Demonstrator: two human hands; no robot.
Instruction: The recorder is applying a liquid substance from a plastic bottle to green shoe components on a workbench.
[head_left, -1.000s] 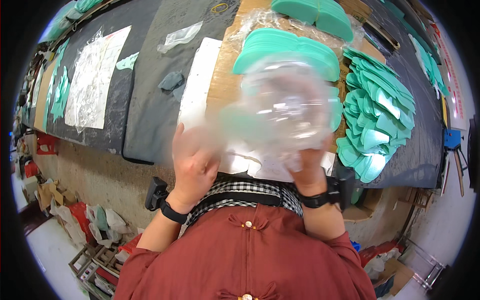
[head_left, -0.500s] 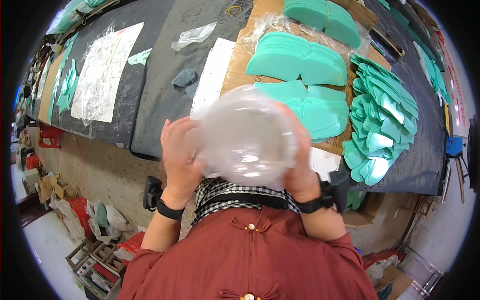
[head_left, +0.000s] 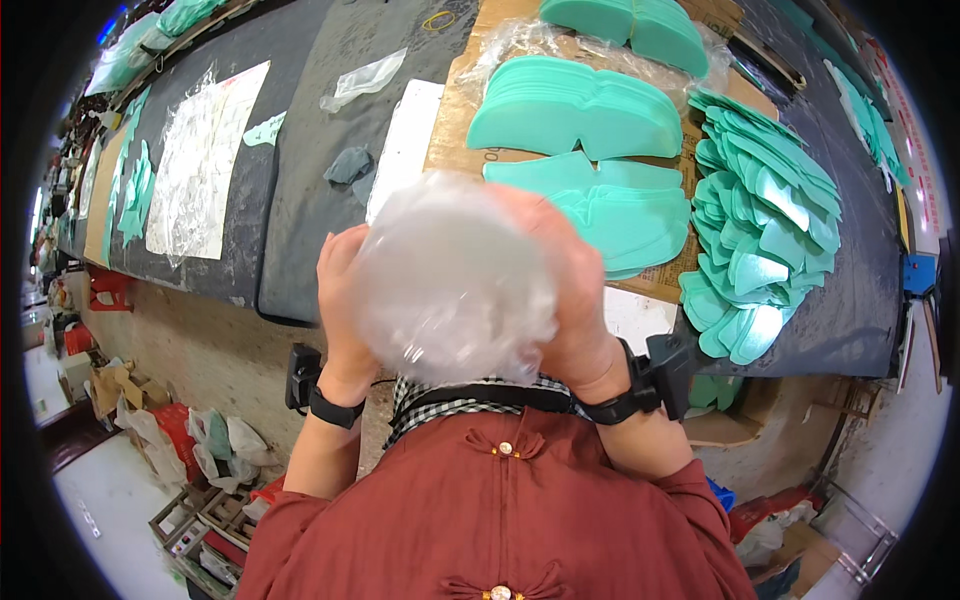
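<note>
Between my two hands is a clear plastic bag [head_left: 455,285], puffed into a rounded shape and smeared by motion. My left hand [head_left: 343,285] grips its left side, with the fingertips partly hidden behind the plastic. On the opposite side my right hand [head_left: 572,285] is closed on the bag's edge. Just beyond the right hand lie flat green sheet pieces [head_left: 630,225] with curved outlines. Behind them a neat stack of the same green pieces [head_left: 575,108] rests on brown cardboard [head_left: 455,140].
A messy heap of green pieces [head_left: 765,235] covers the table's right part. Another banded green stack [head_left: 630,30] lies at the back. Left of centre are a grey cloth [head_left: 348,165], a flat plastic bag [head_left: 365,80] and a plastic-covered white sheet [head_left: 205,165]. Crates [head_left: 205,525] stand on the floor.
Both hands and the bag have shifted slightly left and nearer together. The bag's round outline has become narrower and more crumpled, and my right hand has turned further over it.
</note>
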